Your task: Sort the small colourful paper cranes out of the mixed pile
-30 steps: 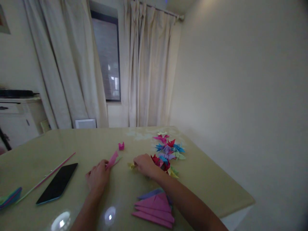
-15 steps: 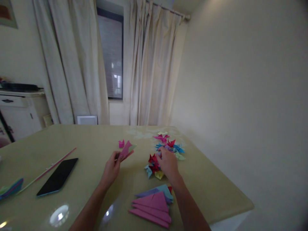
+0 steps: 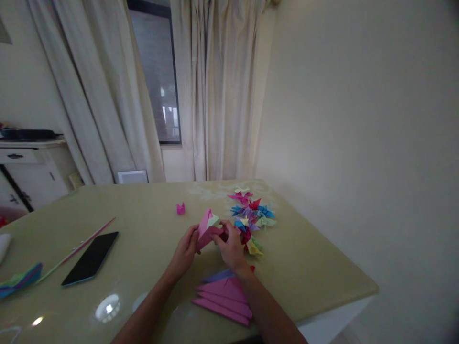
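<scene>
My left hand (image 3: 185, 249) is closed on the left side of a pink folded paper (image 3: 205, 235), held up over the table. A pale green piece (image 3: 213, 220) shows in the paper's opening. On the other side, the fingers of my right hand (image 3: 231, 246) pinch the paper's right edge; whether they also hold a small piece is hidden. Just beyond the right hand lies a pile of small origami cranes (image 3: 254, 212) in red, blue, yellow and green. Under my right forearm rests a stack of pink folded paper cones (image 3: 224, 301), with a purple one (image 3: 218, 275) behind.
A single small pink origami piece (image 3: 180, 209) sits farther back. To the left lie a black phone (image 3: 91, 258), a thin pink and green stick (image 3: 77, 249) and blue and green folded paper (image 3: 21, 281). The table's right edge (image 3: 340, 302) runs beside a wall.
My right hand has left the crane pile and come to the pink paper. My left hand has moved right with the paper. The camera view has shifted slightly.
</scene>
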A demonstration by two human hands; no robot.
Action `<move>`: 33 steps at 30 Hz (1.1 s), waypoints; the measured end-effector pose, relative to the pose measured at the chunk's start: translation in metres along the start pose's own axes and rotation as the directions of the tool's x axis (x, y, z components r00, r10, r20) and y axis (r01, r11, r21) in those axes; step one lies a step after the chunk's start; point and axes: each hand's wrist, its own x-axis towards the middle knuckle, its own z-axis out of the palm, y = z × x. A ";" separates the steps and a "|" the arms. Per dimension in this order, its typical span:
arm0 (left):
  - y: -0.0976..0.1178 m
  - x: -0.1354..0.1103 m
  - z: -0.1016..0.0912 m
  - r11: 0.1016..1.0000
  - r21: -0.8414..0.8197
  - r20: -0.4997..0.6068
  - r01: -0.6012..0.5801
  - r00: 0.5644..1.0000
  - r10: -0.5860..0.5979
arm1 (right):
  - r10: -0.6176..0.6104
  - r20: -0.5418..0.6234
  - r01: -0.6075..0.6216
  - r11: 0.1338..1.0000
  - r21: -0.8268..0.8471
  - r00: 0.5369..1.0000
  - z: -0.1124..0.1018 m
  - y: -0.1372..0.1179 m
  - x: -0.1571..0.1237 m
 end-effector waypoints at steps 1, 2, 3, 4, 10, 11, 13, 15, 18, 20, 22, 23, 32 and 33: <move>0.000 0.001 0.000 1.000 0.004 -0.009 0.011 1.000 -0.011 | 0.000 -0.012 0.000 1.000 0.000 1.000 -0.001 0.000 0.001; 0.000 0.002 -0.001 1.000 0.008 -0.019 0.021 1.000 -0.021 | -0.001 -0.023 0.001 1.000 -0.005 1.000 -0.002 -0.001 0.002; 0.001 0.003 -0.002 0.999 0.014 -0.031 0.029 0.999 -0.029 | -0.004 -0.031 0.004 1.000 -0.014 1.000 -0.003 -0.001 0.002; 0.002 0.004 -0.004 0.999 0.019 -0.049 0.034 0.998 -0.033 | -0.011 -0.036 0.010 1.000 -0.025 0.999 -0.003 -0.003 0.002; 0.007 0.008 -0.012 0.997 0.038 -0.227 0.065 0.972 -0.055 | -0.060 -0.074 0.055 0.997 -0.058 0.995 -0.006 -0.004 0.001; 0.007 0.008 -0.013 0.995 0.014 -0.249 0.094 0.965 -0.088 | -0.040 -0.079 0.039 0.999 -0.017 0.996 -0.007 -0.002 0.001; 0.005 0.008 -0.016 0.986 -0.048 -0.274 0.159 0.947 -0.166 | 0.011 -0.074 -0.005 0.996 0.089 0.997 -0.008 -0.001 0.003; 0.002 0.009 -0.018 0.977 -0.101 -0.285 0.189 0.935 -0.210 | 0.034 -0.071 -0.023 0.988 0.152 0.997 -0.012 -0.003 0.005; -0.002 0.012 -0.021 0.973 -0.136 -0.280 0.185 0.935 -0.217 | -0.053 -0.069 0.061 0.990 0.127 0.996 -0.022 -0.016 0.004; -0.004 0.015 -0.023 0.972 -0.149 -0.277 0.179 0.936 -0.215 | -0.144 -0.050 0.148 0.985 0.084 0.988 -0.032 -0.027 -0.004; -0.006 0.017 -0.024 0.973 -0.156 -0.282 0.168 0.937 -0.207 | -0.169 -0.011 0.169 0.985 0.042 0.986 -0.044 -0.036 -0.019; -0.007 0.018 -0.025 0.974 -0.159 -0.285 0.159 0.938 -0.199 | -0.149 0.023 0.149 0.989 0.019 0.989 -0.051 -0.038 -0.030; 0.004 0.017 -0.017 0.976 -0.184 -0.178 0.118 0.972 -0.151 | 0.074 0.309 0.053 0.921 -0.385 0.948 -0.085 -0.030 -0.092; 0.006 0.016 -0.016 0.976 -0.184 -0.165 0.119 0.975 -0.150 | 0.066 0.312 0.086 0.889 -0.449 0.948 -0.084 -0.031 -0.091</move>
